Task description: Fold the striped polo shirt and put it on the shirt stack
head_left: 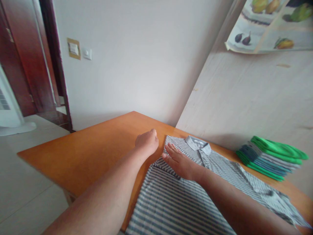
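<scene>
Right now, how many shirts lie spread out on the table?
1: the striped polo shirt under the right hand, with the left hand at its edge. Others sit folded in a stack beside it.

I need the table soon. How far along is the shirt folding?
Done: a stack of folded shirts sits by the wall. In hand: a striped polo shirt lies on the table, with the right hand flat on it and the left hand curled at its edge. Left: the sleeve nearest the stack lies spread out, unfolded.
</scene>
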Action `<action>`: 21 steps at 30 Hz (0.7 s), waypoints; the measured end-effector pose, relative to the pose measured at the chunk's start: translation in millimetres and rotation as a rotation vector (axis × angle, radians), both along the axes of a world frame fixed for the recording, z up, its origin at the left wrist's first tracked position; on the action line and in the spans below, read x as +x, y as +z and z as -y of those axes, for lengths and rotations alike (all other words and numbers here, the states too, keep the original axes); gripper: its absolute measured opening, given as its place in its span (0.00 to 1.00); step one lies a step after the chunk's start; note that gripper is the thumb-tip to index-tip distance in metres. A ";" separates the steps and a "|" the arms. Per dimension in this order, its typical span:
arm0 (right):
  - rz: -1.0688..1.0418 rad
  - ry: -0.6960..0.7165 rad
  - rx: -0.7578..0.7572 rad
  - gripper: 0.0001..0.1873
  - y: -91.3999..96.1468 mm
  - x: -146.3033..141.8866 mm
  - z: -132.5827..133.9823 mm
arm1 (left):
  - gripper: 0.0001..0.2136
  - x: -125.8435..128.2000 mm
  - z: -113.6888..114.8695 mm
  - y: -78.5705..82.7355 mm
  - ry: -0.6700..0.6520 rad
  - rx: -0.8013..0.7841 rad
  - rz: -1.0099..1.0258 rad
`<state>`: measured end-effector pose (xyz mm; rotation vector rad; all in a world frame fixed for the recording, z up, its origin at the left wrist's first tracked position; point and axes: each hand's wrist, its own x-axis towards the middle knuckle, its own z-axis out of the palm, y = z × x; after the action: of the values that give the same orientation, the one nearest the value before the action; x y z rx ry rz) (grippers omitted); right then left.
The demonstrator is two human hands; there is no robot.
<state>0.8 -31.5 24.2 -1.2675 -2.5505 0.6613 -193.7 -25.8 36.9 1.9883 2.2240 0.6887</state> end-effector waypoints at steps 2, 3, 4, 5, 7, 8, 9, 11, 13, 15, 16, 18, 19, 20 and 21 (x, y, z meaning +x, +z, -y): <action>-0.033 0.021 -0.026 0.41 5.4 15.2 14.9 | 0.13 4.6 1.1 -2.9 -0.054 0.028 -0.012; -0.034 0.029 -0.037 0.40 7.2 21.7 22.7 | 0.13 7.2 1.8 -4.5 -0.079 0.040 -0.019; -0.026 0.041 -0.042 0.40 8.6 27.2 30.4 | 0.13 9.9 2.5 -6.3 -0.106 0.051 -0.027; -0.011 0.055 -0.040 0.39 9.3 31.7 37.9 | 0.13 12.6 3.2 -8.1 -0.135 0.065 -0.038; 0.029 0.088 -0.032 0.40 9.7 37.9 51.6 | 0.14 17.9 4.5 -12.4 -0.205 0.098 -0.066; 0.045 0.101 -0.029 0.40 9.5 39.7 57.6 | 0.15 20.3 5.0 -15.0 -0.247 0.113 -0.082; 0.055 0.110 -0.031 0.40 9.0 40.8 62.8 | 0.15 22.4 5.3 -17.7 -0.296 0.124 -0.097; 0.063 0.116 -0.042 0.41 7.3 41.6 71.1 | 0.16 25.6 5.6 -23.7 -0.401 0.123 -0.114; 0.078 0.115 -0.049 0.41 4.6 41.4 76.4 | 0.19 27.4 5.4 -29.6 -0.487 0.073 -0.115; 0.102 0.112 -0.038 0.42 1.1 40.8 79.2 | 0.23 28.0 4.9 -34.5 -0.527 -0.014 -0.115; 0.108 0.113 -0.028 0.43 -0.7 40.5 79.9 | 0.25 27.9 4.7 -36.5 -0.534 -0.063 -0.119; 0.106 0.116 -0.006 0.43 -3.3 39.9 80.5 | 0.28 27.4 4.2 -39.2 -0.540 -0.147 -0.133; 0.105 0.118 0.004 0.43 -3.7 39.8 80.6 | 0.28 27.1 3.9 -39.9 -0.538 -0.180 -0.140; 0.111 0.122 0.012 0.43 -3.5 39.7 80.7 | 0.29 26.8 3.6 -40.3 -0.534 -0.206 -0.147; 0.126 0.128 0.017 0.42 -2.7 39.8 80.8 | 0.30 26.6 3.3 -40.4 -0.531 -0.228 -0.154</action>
<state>40.6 -112.3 21.4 -1.1836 -2.7523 0.6005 -167.1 -29.1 -3.4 2.4104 1.6183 0.2160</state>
